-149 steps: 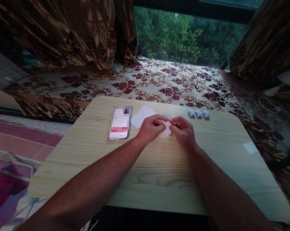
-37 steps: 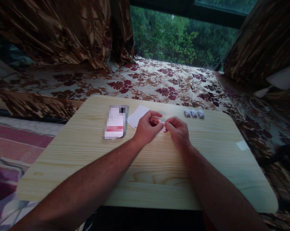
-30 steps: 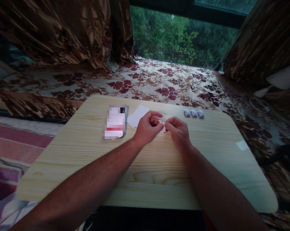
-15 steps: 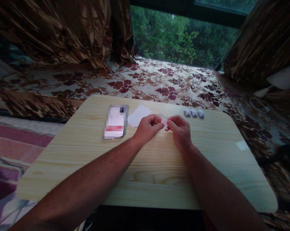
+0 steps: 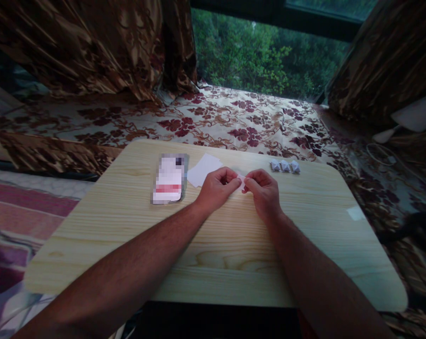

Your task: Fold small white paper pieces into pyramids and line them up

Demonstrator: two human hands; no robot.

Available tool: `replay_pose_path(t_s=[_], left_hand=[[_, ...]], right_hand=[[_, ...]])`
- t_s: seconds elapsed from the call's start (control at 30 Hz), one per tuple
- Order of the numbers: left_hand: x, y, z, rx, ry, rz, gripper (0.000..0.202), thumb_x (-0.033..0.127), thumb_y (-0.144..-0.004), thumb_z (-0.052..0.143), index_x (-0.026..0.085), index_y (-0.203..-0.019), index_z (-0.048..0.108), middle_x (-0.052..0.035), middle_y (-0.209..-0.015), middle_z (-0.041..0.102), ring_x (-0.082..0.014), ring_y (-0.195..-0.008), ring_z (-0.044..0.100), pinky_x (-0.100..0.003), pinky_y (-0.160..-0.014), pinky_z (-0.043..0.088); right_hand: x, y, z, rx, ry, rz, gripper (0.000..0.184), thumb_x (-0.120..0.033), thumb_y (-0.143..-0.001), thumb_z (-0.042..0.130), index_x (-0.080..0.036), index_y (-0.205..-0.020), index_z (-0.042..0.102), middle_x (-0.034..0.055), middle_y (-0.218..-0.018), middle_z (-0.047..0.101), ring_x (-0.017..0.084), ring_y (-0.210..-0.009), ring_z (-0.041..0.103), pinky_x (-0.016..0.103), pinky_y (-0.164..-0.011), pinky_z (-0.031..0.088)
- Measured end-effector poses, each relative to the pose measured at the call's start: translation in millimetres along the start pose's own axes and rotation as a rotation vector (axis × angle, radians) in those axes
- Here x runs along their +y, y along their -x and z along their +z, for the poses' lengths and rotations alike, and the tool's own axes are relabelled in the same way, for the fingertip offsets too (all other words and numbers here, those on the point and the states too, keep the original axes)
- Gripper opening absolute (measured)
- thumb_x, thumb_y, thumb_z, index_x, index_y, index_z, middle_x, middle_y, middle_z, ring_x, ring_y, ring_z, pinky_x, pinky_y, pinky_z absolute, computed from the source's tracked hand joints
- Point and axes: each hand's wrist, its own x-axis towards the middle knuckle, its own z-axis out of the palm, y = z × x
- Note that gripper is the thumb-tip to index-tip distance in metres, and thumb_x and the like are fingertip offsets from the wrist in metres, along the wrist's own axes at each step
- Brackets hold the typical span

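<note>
A small piece of folded white paper (image 5: 241, 183) is pinched between my two hands above the middle of the wooden table (image 5: 234, 263). My left hand (image 5: 220, 187) grips its left side between thumb and forefinger. On the other side, my right hand (image 5: 264, 190) pinches it the same way, fingertips close to those of the left. Much of the paper is hidden by my fingers. Just beyond my left hand lie flat white paper sheets (image 5: 203, 170), overlapping. Three small folded paper shapes (image 5: 285, 166) stand in a row past my right hand.
A blurred-out pale phone-like object (image 5: 169, 179) lies on the table's left. A small pale patch (image 5: 356, 213) sits near the right edge. Behind the table runs a flower-patterned cloth ledge (image 5: 244, 117) below a window, with brown curtains (image 5: 121, 52) on both sides.
Both hands stay in nearly the same place, still pinching the paper. The fingers have shifted only slightly, and the paper between them shows at a slightly different angle.
</note>
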Motion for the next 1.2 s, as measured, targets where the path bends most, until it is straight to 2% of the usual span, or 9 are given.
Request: replay_pose_path(t_s=[0.2, 0.4, 0.53, 0.8, 1.0, 1.2], left_hand=[[0, -1, 0.1, -0.010, 0.034, 0.010, 0.026, 0.037, -0.071, 0.076, 0.017, -0.079, 0.062, 0.0035, -0.064, 0.058, -0.0088, -0.055, 0.051, -0.022, -0.052, 0.038], [-5, -2, 0.1, 0.001, 0.006, 0.050, 0.022, 0.035, -0.074, 0.074, 0.016, -0.071, 0.061, 0.0032, -0.062, 0.057, -0.0084, -0.056, 0.048, -0.022, -0.053, 0.037], [-6, -1, 0.2, -0.001, 0.005, 0.064, 0.021, 0.034, -0.074, 0.074, 0.016, -0.073, 0.063, 0.0019, -0.066, 0.060, -0.0090, -0.058, 0.050, -0.023, -0.055, 0.038], [-13, -1, 0.5, -0.035, -0.082, 0.127, 0.020, 0.034, -0.076, 0.071, 0.016, -0.075, 0.065, -0.0015, -0.074, 0.065, -0.0116, -0.066, 0.055, -0.024, -0.062, 0.043], [-10, 0, -0.4, -0.054, -0.111, 0.113, 0.023, 0.037, -0.077, 0.071, 0.016, -0.076, 0.065, -0.0015, -0.072, 0.064, -0.0117, -0.065, 0.054, -0.024, -0.060, 0.042], [-5, 1, 0.5, -0.086, -0.071, 0.101, 0.025, 0.038, -0.077, 0.071, 0.015, -0.073, 0.060, 0.0015, -0.067, 0.057, -0.0087, -0.059, 0.047, -0.022, -0.053, 0.035]], right_hand=[[1, 0, 0, -0.014, -0.009, -0.028, 0.006, -0.018, -0.075, 0.068, -0.020, -0.072, 0.062, -0.0055, -0.060, 0.059, 0.010, -0.051, 0.054, 0.024, -0.050, 0.043], [0, 1, 0, -0.032, 0.024, -0.022, 0.006, -0.021, -0.075, 0.069, -0.020, -0.074, 0.063, -0.0046, -0.063, 0.060, 0.011, -0.054, 0.055, 0.025, -0.052, 0.045], [-1, 1, 0, -0.022, 0.069, -0.030, 0.005, -0.022, -0.074, 0.070, -0.019, -0.074, 0.065, -0.0029, -0.067, 0.063, 0.011, -0.058, 0.056, 0.025, -0.056, 0.045], [-6, 0, -1, 0.003, 0.126, -0.024, 0.005, -0.021, -0.071, 0.070, -0.018, -0.069, 0.066, -0.0028, -0.063, 0.062, 0.011, -0.058, 0.053, 0.024, -0.056, 0.042], [-8, 1, -2, 0.002, 0.182, 0.011, 0.006, -0.022, -0.071, 0.070, -0.017, -0.068, 0.067, -0.0027, -0.061, 0.062, 0.010, -0.055, 0.052, 0.023, -0.052, 0.040], [-4, 1, -5, -0.012, 0.154, -0.001, 0.006, -0.024, -0.073, 0.070, -0.018, -0.072, 0.068, -0.0013, -0.066, 0.065, 0.012, -0.058, 0.055, 0.025, -0.056, 0.043]])
